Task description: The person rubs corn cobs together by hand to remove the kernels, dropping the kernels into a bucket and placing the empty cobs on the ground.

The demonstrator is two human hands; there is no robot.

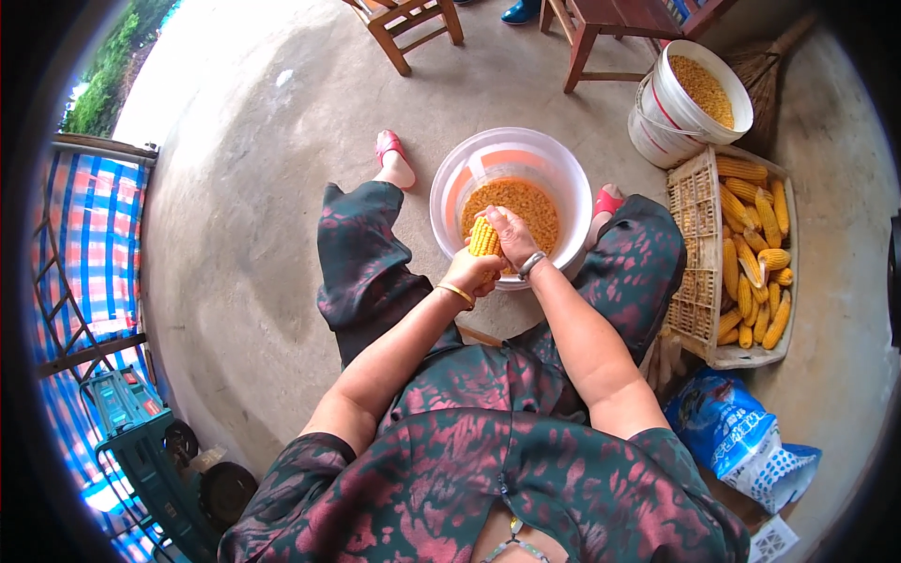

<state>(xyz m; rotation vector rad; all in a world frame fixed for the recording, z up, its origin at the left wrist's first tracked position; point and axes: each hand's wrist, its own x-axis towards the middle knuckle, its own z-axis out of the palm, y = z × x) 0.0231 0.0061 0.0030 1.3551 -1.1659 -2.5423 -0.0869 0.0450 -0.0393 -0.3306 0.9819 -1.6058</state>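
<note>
An ear of corn, its yellow kernels showing, is gripped around its lower part by my left hand. My right hand presses against the ear's right side, with the thumb and fingers near its upper end. Both hands are over a white plastic bucket that stands on the floor between my feet. Loose corn kernels cover the inside of the bucket below the ear. The palm sides of both hands are hidden.
On the right, a plastic crate holds several ears of corn. Behind it are a tilted white bucket of kernels and a broom. A blue-and-white bag lies nearer. Wooden chairs stand ahead; a green wheeled machine is at left.
</note>
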